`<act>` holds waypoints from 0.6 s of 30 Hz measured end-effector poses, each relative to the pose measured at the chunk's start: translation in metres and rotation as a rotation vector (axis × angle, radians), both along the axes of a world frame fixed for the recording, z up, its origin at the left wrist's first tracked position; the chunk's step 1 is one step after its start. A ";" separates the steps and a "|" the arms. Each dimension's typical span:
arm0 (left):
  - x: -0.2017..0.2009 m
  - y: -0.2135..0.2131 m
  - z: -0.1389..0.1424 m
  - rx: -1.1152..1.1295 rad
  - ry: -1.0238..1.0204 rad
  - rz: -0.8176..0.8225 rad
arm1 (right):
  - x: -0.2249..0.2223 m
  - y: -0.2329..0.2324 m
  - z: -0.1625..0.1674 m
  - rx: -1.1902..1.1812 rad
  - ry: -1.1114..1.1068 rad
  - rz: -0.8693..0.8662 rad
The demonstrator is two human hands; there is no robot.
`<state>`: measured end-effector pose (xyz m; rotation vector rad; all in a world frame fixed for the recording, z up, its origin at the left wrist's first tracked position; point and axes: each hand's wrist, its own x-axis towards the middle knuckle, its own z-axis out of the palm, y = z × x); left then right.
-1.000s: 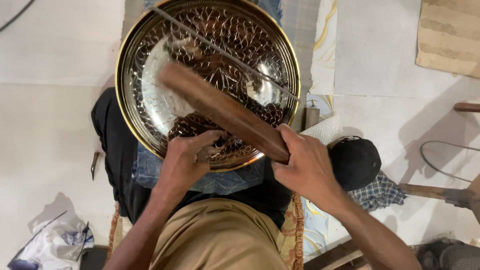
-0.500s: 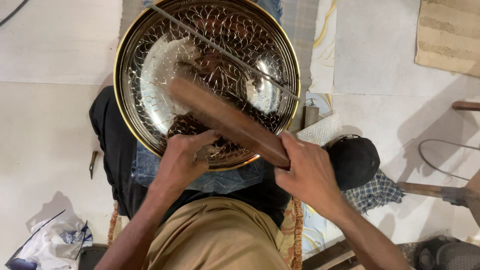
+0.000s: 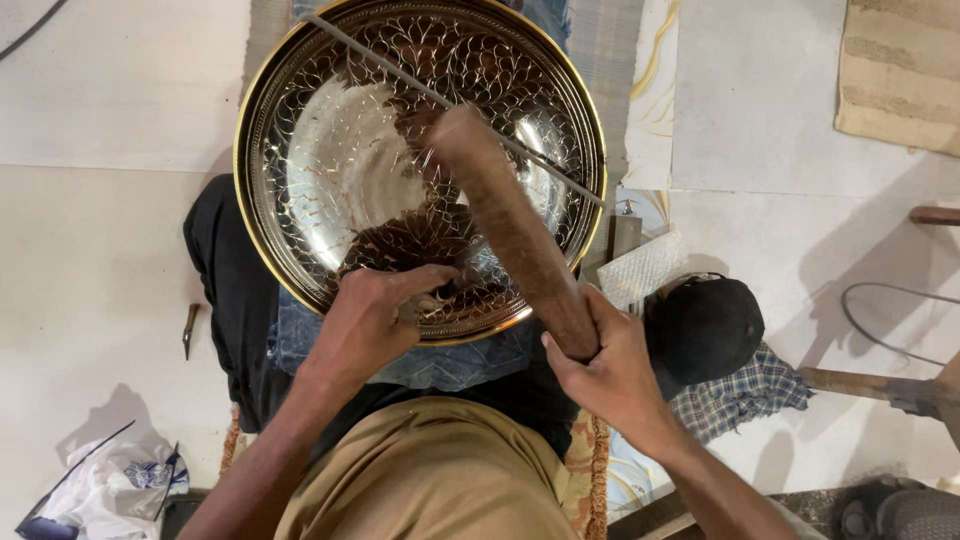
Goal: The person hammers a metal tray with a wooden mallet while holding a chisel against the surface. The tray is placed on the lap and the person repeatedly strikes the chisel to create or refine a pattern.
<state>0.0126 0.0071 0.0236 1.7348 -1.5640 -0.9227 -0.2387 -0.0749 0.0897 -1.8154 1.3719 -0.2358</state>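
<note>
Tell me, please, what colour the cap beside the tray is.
The cap is black, seen in the head view.
</note>
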 end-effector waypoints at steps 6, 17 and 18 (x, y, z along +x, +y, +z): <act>-0.001 -0.002 -0.008 0.070 -0.011 -0.026 | -0.006 0.004 -0.003 0.034 0.068 0.007; 0.004 -0.003 -0.009 -0.117 0.002 -0.086 | -0.003 0.009 -0.008 -0.129 -0.057 0.063; 0.004 -0.003 -0.008 -0.113 -0.008 -0.081 | -0.003 0.009 -0.008 -0.076 -0.147 -0.018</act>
